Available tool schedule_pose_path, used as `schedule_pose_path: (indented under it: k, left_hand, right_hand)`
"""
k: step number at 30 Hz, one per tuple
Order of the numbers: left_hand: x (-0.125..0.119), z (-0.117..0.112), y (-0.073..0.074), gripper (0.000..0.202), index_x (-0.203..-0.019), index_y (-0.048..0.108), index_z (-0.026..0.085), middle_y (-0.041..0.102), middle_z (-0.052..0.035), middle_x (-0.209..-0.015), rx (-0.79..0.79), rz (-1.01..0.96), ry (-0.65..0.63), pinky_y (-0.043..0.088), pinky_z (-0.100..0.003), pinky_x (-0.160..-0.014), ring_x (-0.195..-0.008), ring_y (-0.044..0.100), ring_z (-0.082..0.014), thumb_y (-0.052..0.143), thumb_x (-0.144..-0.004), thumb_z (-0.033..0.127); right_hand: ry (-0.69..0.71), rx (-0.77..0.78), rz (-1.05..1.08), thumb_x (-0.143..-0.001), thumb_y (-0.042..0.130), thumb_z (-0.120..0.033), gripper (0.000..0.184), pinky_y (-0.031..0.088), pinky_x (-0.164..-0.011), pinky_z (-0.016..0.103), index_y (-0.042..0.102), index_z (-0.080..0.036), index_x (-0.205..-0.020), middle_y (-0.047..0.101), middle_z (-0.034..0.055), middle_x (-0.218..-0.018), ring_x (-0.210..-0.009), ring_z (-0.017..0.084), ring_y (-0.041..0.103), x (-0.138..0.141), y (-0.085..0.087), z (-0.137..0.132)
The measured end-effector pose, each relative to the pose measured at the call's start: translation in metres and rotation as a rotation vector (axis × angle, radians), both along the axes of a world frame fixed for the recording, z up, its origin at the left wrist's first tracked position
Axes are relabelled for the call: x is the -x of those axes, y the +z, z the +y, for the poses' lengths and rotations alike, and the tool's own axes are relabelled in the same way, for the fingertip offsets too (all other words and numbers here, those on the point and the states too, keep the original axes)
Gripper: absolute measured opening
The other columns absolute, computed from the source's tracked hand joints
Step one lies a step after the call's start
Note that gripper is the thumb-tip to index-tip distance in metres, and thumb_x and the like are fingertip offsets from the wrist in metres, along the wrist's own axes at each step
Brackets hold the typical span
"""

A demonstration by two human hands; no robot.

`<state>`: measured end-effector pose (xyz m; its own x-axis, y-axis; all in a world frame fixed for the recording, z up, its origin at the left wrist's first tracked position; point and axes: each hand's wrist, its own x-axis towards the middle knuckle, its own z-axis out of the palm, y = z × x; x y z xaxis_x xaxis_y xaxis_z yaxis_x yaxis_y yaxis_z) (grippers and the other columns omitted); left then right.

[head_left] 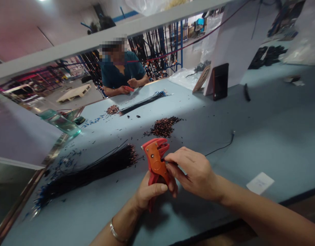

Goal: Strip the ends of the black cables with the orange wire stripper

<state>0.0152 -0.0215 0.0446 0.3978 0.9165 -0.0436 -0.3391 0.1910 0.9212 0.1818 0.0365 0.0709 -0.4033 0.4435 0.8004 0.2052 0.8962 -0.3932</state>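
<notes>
Between fingers of both hands: orange wire stripper (155, 159), head up, handles down. Left hand (149, 193) wrapped tight round handles, thumb across front. Right hand (195, 172) fingertips pinched together, touching right side of stripper head; what they pinch too small to tell. Left of fingers, near: bundle of black wires (95, 169) flat on blue table (249, 136). Beyond fingertips: pile of cut scraps (163, 127). Right of right hand, apart: white card (260, 182). Far across table: co-worker (121, 71), seated.

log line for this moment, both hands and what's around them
left hand: grips wire stripper | right hand: pinched at its head | black wire bundle: left on table | scrap pile: beyond
</notes>
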Motion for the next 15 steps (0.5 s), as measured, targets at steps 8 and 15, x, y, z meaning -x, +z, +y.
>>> schedule_pose_path:
  k: [8, 15]
  left_hand:
    - [0.0001, -0.0005, -0.0006, 0.03, -0.076, 0.064, 0.011, 0.06, -0.0065, -0.067, -0.018, 0.056, -0.013, 0.046, -0.033, -0.064, -0.065, 0.06, -0.0208, 0.07, -0.072, 0.04]
    - [-0.0013, 0.0008, 0.0017, 0.03, -0.079, 0.064, 0.012, 0.061, -0.0066, -0.069, -0.05, 0.022, 0.039, 0.047, -0.035, -0.067, -0.064, 0.06, -0.02, 0.071, -0.072, 0.04]
  right_hand:
    - [0.025, -0.003, 0.03, -0.093, 0.048, -0.011, 0.014, 0.049, -0.064, 0.027, 0.058, -0.017, -0.099, 0.069, 0.0028, -0.077, -0.064, 0.013, 0.059, 0.0002, 0.0008, -0.001]
    - [-0.074, 0.06, -0.122, -0.095, 0.048, -0.016, 0.013, 0.044, -0.054, 0.023, 0.061, -0.016, -0.092, 0.066, 0.0012, -0.071, -0.057, 0.011, 0.058, -0.0057, -0.0005, 0.0014]
